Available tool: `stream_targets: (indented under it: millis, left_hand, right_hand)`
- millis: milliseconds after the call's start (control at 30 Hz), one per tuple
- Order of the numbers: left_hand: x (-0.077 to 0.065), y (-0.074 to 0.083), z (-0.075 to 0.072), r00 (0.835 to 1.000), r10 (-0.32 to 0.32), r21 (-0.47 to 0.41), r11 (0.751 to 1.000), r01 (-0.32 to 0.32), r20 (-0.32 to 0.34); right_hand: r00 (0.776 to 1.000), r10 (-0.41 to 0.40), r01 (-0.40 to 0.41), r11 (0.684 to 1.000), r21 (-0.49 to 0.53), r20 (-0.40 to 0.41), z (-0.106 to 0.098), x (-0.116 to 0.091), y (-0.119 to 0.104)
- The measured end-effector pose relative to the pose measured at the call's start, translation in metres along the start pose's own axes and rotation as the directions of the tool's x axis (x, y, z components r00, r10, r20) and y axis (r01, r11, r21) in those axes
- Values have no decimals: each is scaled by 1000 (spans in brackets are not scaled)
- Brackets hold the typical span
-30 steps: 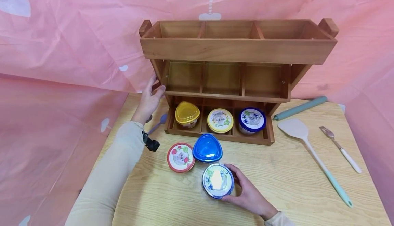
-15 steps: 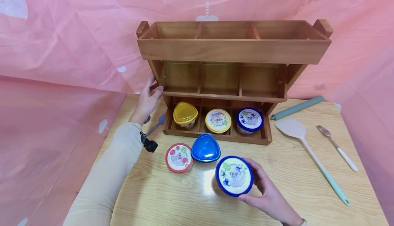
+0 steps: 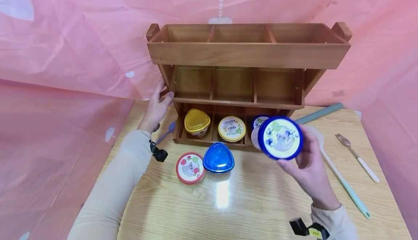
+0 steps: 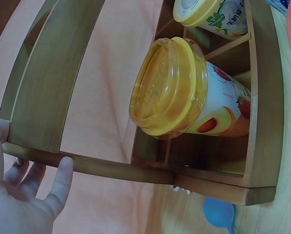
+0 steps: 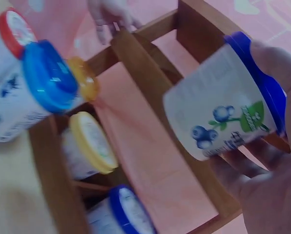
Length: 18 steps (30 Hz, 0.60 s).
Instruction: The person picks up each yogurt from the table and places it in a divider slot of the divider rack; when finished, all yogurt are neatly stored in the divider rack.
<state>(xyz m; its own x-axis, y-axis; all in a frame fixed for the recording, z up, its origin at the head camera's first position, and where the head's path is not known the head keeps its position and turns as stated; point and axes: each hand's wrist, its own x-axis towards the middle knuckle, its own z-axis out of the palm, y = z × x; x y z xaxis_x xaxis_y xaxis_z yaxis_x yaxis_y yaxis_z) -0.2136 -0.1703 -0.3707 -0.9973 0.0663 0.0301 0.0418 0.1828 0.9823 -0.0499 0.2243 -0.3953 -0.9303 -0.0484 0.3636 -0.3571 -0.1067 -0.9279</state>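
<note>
My right hand (image 3: 311,173) holds a blueberry yogurt cup (image 3: 281,138) with a dark blue lid above the table, in front of the rack's lower right compartment. In the right wrist view, the thumb lies by the lid and fingers are under the white cup (image 5: 216,105). My left hand (image 3: 156,109) grips the left side of the wooden three-tier rack (image 3: 248,55). The bottom tier bears a yellow domed-lid cup (image 3: 197,121), a yellow flat-lid cup (image 3: 232,128) and another blue-lid cup (image 3: 260,120), partly hidden by the held cup.
A red-lid cup (image 3: 191,168) and a blue domed-lid cup (image 3: 218,158) stand before the rack. To its right lie a green rod (image 3: 321,113), a long-handled spatula (image 3: 343,182) and a fork (image 3: 357,157). A blue spoon (image 3: 167,131) lies left, by my left hand.
My right hand has lifted the blueberry yogurt cup off the table and carried it right and toward the rack. My left hand has stayed at the rack's side.
</note>
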Motion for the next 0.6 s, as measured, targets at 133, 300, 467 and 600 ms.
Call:
stream_targets:
  millis: [133, 300, 467, 600]
  left_hand:
    - [4, -6, 0, 1000, 8, -4, 1000, -8, -10]
    - [13, -18, 0, 1000, -9, -19, 1000, 9, -27]
    - [14, -20, 1, 1000, -21, -13, 1000, 21, -23]
    - [16, -26, 1, 1000, 3, 14, 1000, -3, -29]
  right_hand:
    - [997, -29, 33, 998, 49, -72, -3, 26, -9]
    - [992, -67, 75, 995, 67, -111, -7, 59, -14]
    - [992, -29, 28, 1000, -9, -127, -10, 84, -15]
    - [991, 3, -13, 997, -74, -134, -14, 101, -11]
